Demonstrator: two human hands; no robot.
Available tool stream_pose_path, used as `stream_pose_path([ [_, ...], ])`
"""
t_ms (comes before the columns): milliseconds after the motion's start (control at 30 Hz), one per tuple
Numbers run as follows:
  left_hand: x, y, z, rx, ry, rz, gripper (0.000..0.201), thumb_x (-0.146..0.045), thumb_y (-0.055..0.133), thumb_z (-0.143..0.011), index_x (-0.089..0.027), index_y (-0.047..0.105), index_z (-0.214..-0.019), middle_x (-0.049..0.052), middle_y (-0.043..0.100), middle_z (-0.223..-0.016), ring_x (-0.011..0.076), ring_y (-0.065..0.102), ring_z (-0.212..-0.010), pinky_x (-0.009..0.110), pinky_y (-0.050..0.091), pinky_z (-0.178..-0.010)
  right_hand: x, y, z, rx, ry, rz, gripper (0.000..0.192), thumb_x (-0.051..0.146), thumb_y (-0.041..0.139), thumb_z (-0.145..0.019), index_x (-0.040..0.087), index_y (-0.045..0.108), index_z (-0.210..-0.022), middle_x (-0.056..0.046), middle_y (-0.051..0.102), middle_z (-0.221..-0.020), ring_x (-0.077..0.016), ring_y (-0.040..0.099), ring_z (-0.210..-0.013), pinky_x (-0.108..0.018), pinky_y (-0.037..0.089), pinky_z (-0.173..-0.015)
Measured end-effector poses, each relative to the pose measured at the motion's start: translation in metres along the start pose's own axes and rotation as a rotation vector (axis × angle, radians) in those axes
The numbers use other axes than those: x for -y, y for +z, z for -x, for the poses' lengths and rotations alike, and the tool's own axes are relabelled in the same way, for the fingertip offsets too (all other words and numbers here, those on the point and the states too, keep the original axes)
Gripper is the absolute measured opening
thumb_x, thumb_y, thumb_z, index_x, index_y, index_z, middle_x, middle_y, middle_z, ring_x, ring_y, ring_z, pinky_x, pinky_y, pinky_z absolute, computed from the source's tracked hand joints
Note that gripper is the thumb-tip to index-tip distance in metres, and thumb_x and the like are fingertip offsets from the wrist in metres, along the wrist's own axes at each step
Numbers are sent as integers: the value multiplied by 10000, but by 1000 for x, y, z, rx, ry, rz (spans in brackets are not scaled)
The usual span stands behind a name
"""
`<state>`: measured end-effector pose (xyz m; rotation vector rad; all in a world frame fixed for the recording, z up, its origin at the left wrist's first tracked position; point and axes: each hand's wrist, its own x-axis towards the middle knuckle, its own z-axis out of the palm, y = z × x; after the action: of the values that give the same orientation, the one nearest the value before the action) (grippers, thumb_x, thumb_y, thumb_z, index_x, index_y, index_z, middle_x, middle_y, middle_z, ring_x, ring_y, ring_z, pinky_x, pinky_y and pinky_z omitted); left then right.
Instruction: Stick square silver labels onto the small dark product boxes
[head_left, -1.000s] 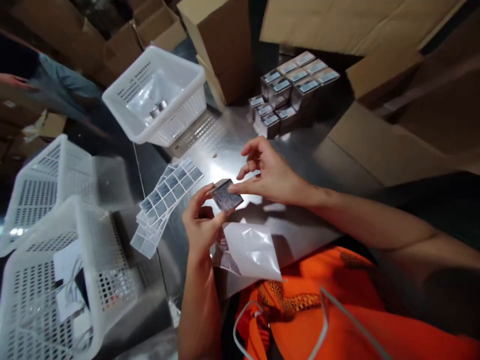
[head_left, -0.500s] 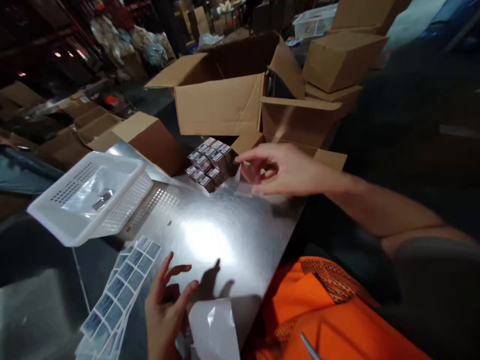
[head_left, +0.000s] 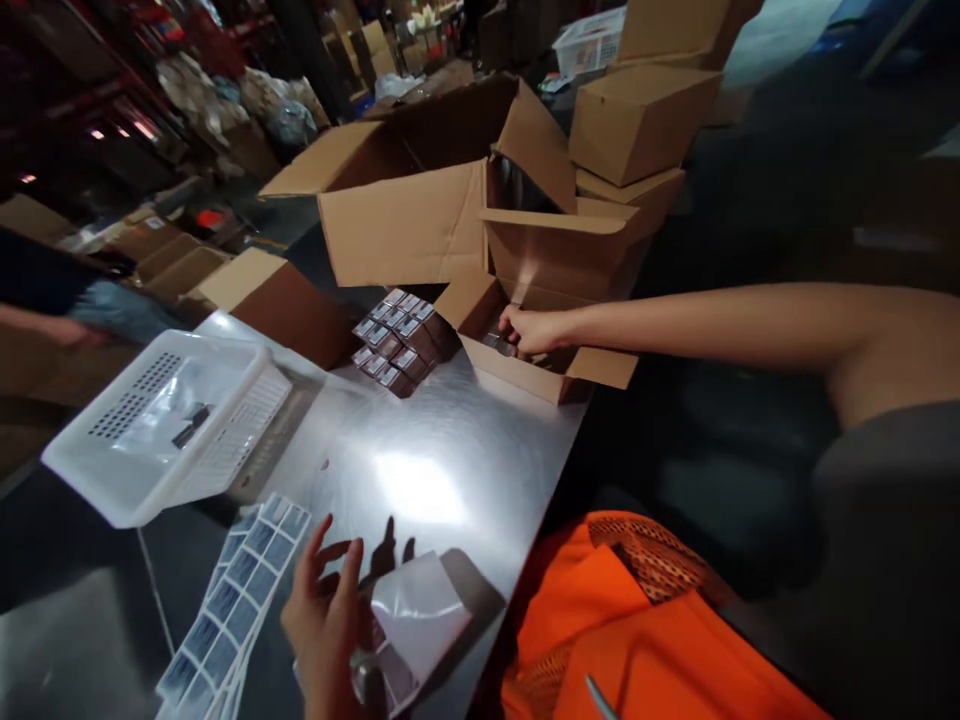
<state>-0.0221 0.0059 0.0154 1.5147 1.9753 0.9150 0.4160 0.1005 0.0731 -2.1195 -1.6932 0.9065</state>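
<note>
I am reaching my right hand (head_left: 529,330) into the carton (head_left: 525,370) at the surface's far edge, fingers curling on a small box, while my left hand (head_left: 326,620), spread loosely, is resting on the bag (head_left: 420,610).

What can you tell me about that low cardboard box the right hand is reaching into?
The box is brown cardboard, low and open-topped, with its flaps folded outward. It sits at the far right edge of the shiny metal table, in front of a larger open carton and right of a stack of small dark packs. The right hand is inside it, fingers curled over something dark; what exactly it touches is too small to tell. The box's near wall looks plain and unprinted.
</note>
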Motion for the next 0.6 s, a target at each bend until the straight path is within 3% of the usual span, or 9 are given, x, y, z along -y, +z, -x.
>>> stream_pose_path([
  [167, -10, 6, 5, -241, 71, -141, 490, -511, 580, -896, -235, 681, -1288, 19, 753, -839, 152, 645, -601, 298, 483, -664, 20, -29, 33, 60, -91, 70, 685, 21, 721, -730, 186, 449, -1337, -128, 662, -1187, -264, 678, -1025, -373, 588, -857],
  [200, -15, 7, 7, -279, 66, -132, 454, -460, 556, -924, -217, 676, -1289, 22, 748, -827, 149, 648, -624, 289, 476, -676, 29, -30, 45, -9, -166, 119, 720, 64, 758, -723, 202, 453, -1361, -147, 605, -1306, -317, 622, -1189, -435, 537, -1000],
  [267, -20, 7, 10, -337, 64, -121, 404, -386, 520, -960, -188, 668, -1280, 26, 738, -812, 129, 619, -605, 267, 447, -660, 51, -21, 69, -429, -479, 242, 609, 256, 739, -764, 244, 529, -1336, -109, 553, -1405, -410, 499, -1359, -524, 396, -1133],
  [333, -21, 9, 9, -333, 118, -95, 394, -359, 472, -1001, -171, 646, -1301, 36, 734, -844, 120, 627, -643, 252, 447, -687, 75, 11, 90, -635, -728, 86, 445, 428, 584, -916, 288, 547, -1336, -65, 569, -1453, -404, 517, -1337, -512, 419, -1059],
  [367, -20, 10, 8, -315, 145, -82, 399, -361, 454, -1014, -165, 635, -1312, 33, 727, -839, 117, 622, -639, 248, 444, -689, 87, 35, 99, -566, -870, 14, 379, 417, 607, -950, 316, 549, -1311, -76, 628, -1354, -353, 583, -1263, -503, 453, -1054],
  [433, -18, 11, 9, -291, 201, -60, 418, -386, 410, -1041, -161, 623, -1321, 24, 712, -825, 116, 608, -629, 245, 440, -691, 115, 92, 111, -212, -1167, -128, 354, 304, 657, -957, 289, 545, -1292, -105, 665, -1252, -308, 639, -1199, -484, 520, -1055],
  [467, -17, 11, 10, -289, 224, -49, 431, -407, 390, -1051, -162, 622, -1320, 19, 704, -816, 118, 598, -622, 246, 436, -689, 129, 120, 112, -53, -1205, -197, 409, 268, 737, -902, 266, 555, -1269, -108, 680, -1225, -306, 656, -1164, -479, 557, -1007],
  [533, -16, 9, 13, -321, 259, -13, 463, -444, 348, -1067, -161, 620, -1313, 18, 694, -811, 124, 592, -628, 249, 431, -691, 155, 167, 105, 244, -1115, -205, 516, 158, 816, -804, 220, 566, -1251, -95, 716, -1161, -284, 692, -1084, -432, 581, -917],
  [600, -15, 4, 12, -348, 257, 17, 499, -460, 298, -1079, -155, 604, -1329, 24, 692, -812, 132, 595, -628, 252, 421, -679, 173, 193, 91, 426, -956, -213, 535, 82, 782, -802, 191, 567, -1280, -45, 751, -1007, -232, 726, -943, -345, 561, -823],
])
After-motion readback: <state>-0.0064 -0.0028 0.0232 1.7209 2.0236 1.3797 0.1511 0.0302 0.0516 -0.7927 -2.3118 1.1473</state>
